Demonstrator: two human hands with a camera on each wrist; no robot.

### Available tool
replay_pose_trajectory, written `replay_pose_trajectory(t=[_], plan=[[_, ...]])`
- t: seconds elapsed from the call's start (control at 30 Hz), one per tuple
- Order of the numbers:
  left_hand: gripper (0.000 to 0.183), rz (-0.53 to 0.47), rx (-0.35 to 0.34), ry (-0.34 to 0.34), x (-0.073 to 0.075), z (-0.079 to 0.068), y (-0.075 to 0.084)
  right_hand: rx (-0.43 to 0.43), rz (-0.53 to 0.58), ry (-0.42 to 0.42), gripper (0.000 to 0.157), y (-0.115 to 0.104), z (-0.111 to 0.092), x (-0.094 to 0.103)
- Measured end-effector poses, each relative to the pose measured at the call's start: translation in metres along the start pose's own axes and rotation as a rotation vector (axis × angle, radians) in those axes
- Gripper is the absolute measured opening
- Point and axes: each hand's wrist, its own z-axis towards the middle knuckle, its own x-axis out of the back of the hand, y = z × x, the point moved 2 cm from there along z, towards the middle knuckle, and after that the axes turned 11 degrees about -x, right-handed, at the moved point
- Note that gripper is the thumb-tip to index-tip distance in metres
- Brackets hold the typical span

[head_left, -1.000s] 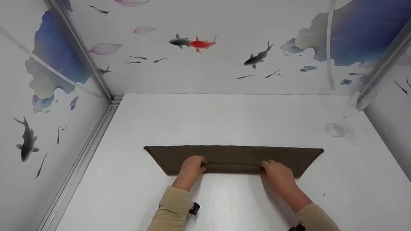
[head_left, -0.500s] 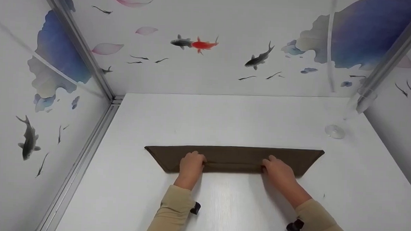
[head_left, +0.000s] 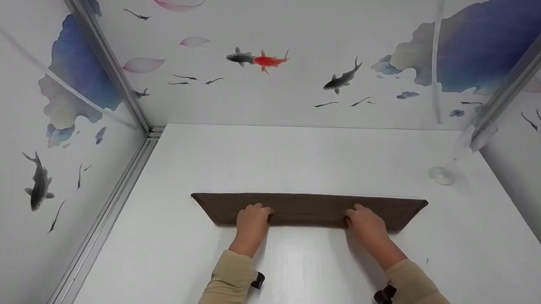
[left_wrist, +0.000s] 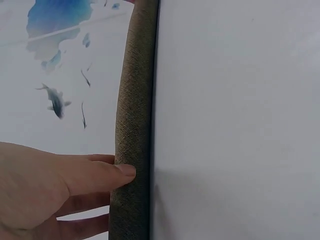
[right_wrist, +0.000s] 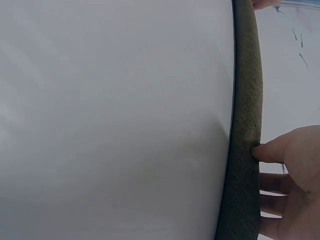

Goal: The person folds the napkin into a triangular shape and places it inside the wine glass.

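A long dark brown fabric piece (head_left: 309, 209) lies crosswise on the white table in the head view, longer along its far edge, with slanted ends. My left hand (head_left: 253, 220) grips its near edge left of the middle. Right of the middle, my right hand (head_left: 368, 227) holds the same edge. In the left wrist view, the thumb (left_wrist: 125, 171) presses the rounded brown border (left_wrist: 134, 95), and the other fingers reach behind it. The right wrist view shows the thumb (right_wrist: 257, 152) against the cloth's thick edge (right_wrist: 247, 90), with the fingertips hidden behind.
A clear round disc (head_left: 441, 176) lies on the table (head_left: 306, 158) at the back right. Behind it is a clear cup-like thing (head_left: 479, 133) near the corner post. White panels printed with fish (head_left: 270, 60) and petals enclose the back and sides.
The raised fold line between my hands along the near edge has faded, and that strip looks flatter. Both hands keep their places on the cloth, shifting only slightly; the head view has tilted a little.
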Motion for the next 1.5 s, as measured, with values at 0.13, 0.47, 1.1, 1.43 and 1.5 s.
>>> replay_pose_trajectory(t=[0.13, 0.47, 1.1, 1.43, 1.5], plan=[[0.021, -0.04, 0.034, -0.023, -0.003, 0.002, -0.002, 0.001, -0.004, 0.039, 0.008, 0.0, 0.003, 0.0], [0.025, -0.142, 0.103, -0.096, -0.005, 0.007, -0.01, 0.017, -0.027, 0.117, 0.012, -0.002, 0.0, 0.004], [0.021, -0.262, 0.166, -0.142, -0.007, 0.011, -0.014, -0.038, 0.063, -0.074, 0.032, 0.012, -0.009, 0.004], [0.021, -0.27, 0.156, -0.148, -0.006, 0.002, -0.008, -0.013, 0.065, -0.048, 0.032, 0.016, -0.02, 0.005], [0.021, -0.271, 0.147, -0.151, -0.005, 0.0, -0.007, -0.013, 0.06, -0.046, 0.032, 0.017, -0.021, 0.004]])
